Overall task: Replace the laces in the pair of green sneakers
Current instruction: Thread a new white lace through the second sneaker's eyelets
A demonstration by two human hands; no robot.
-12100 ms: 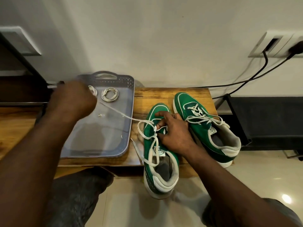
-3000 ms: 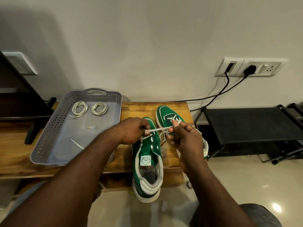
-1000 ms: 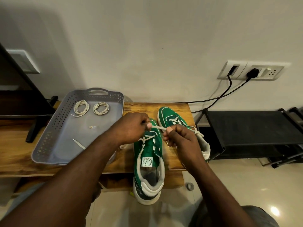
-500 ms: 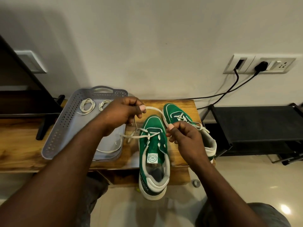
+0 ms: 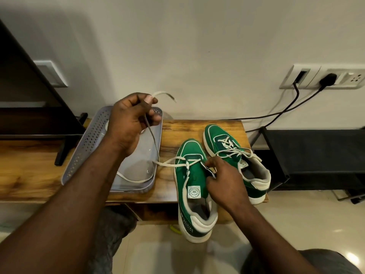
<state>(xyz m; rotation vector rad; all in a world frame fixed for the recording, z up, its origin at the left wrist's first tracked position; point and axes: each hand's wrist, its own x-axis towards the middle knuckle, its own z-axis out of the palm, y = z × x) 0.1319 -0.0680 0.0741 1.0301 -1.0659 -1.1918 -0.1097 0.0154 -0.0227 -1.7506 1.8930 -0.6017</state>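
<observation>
Two green sneakers stand on a wooden bench (image 5: 197, 129). The near sneaker (image 5: 192, 186) hangs its heel over the front edge; the far sneaker (image 5: 233, 155) to its right is fully laced. My left hand (image 5: 132, 121) is raised above the grey tray (image 5: 87, 147) and grips a white lace (image 5: 167, 162) that runs down to the near sneaker's lower eyelets. The lace's free end curls out above my thumb. My right hand (image 5: 223, 180) pinches the right eyelet flap of the near sneaker. My left hand hides the coiled laces in the tray.
A black rack (image 5: 316, 155) stands right of the bench. Two black cables (image 5: 280, 113) run from a wall socket (image 5: 324, 79) down behind the bench. A dark stand (image 5: 65, 141) sits to the left of the tray. Pale floor tiles lie below.
My left hand has lifted up and to the left, drawing the lace out of the near sneaker. My right hand has dropped from the lace onto the sneaker's eyelet flap.
</observation>
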